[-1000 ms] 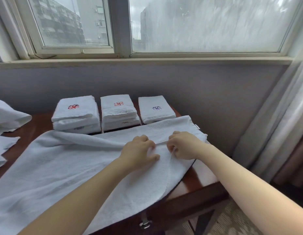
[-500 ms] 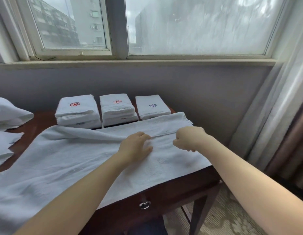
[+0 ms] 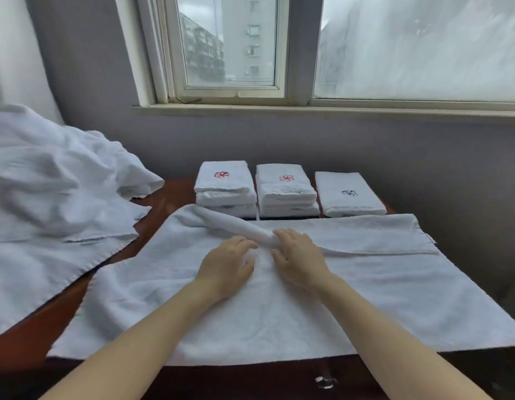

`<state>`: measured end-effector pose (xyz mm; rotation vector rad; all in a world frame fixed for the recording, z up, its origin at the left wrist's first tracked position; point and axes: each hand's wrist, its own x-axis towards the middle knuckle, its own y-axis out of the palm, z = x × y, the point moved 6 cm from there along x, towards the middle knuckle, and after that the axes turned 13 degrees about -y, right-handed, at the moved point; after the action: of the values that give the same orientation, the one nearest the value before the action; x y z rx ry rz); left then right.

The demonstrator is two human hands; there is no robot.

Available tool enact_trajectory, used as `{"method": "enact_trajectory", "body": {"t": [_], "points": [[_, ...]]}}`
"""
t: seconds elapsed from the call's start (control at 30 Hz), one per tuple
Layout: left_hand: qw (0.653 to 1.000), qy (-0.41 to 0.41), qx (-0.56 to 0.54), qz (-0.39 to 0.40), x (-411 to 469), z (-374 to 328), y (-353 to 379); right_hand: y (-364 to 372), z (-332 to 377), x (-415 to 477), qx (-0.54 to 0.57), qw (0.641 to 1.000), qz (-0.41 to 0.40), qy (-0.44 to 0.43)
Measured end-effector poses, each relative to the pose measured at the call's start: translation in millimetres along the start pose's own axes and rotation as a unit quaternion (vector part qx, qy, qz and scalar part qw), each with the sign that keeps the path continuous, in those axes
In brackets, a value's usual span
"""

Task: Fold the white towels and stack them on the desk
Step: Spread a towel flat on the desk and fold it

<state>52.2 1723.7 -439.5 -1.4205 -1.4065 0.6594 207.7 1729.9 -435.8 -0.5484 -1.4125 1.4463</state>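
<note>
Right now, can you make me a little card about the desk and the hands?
Big white towel: spread on the desk, far edge folded over
Left hand: resting on the fold
Right hand: flat on the fold, beside it
Left stack: folded towels, red emblem
Middle stack: folded towels, red emblem
Blue-emblem towel: folded, right of the stacks
Unfolded pile: far left
</note>
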Motion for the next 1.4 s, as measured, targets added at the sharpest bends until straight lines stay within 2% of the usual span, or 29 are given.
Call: {"method": "enact_trajectory", "body": {"t": [0.23,0.43,0.6,0.7,0.87,0.97,1.2,1.3,1.4], "points": [[0.998,-0.045,-0.039,0.01,-7.6,-8.1,17.9,15.1,-19.2,-8.3,0.025,1.0,0.004,-0.015],[0.991,-0.037,-0.111,0.07,-16.3,-17.2,10.7,5.1,-37.8,-31.8,0.008,1.0,0.006,-0.021],[0.986,-0.067,-0.144,-0.055,-14.5,40.2,-45.5,-3.6,-22.4,-11.8,0.046,0.999,0.011,-0.025],[0.979,-0.113,-0.114,-0.125,-15.6,84.9,-71.1,3.0,5.1,17.9,0.074,0.996,0.02,-0.039],[0.965,-0.185,-0.074,-0.169,-22.9,142.6,-83.1,23.0,57.1,75.5,0.095,0.994,0.013,-0.053],[0.965,-0.207,-0.056,-0.154,-26.3,162.2,-74.7,35.6,76.5,102.7,0.104,0.994,0.006,-0.046],[0.974,-0.2,-0.048,-0.092,-18.6,175.0,-56.8,65.1,91.8,127.9,0.216,0.975,-0.01,-0.04],[0.975,-0.202,-0.046,-0.077,-17.7,175.8,-54.6,65.8,90.4,127.1,0.27,0.96,-0.074,-0.025],[0.976,-0.202,-0.047,-0.071,-18.0,175.1,-54.1,54.1,94.9,124.0,0.341,0.929,-0.137,-0.041]]}}
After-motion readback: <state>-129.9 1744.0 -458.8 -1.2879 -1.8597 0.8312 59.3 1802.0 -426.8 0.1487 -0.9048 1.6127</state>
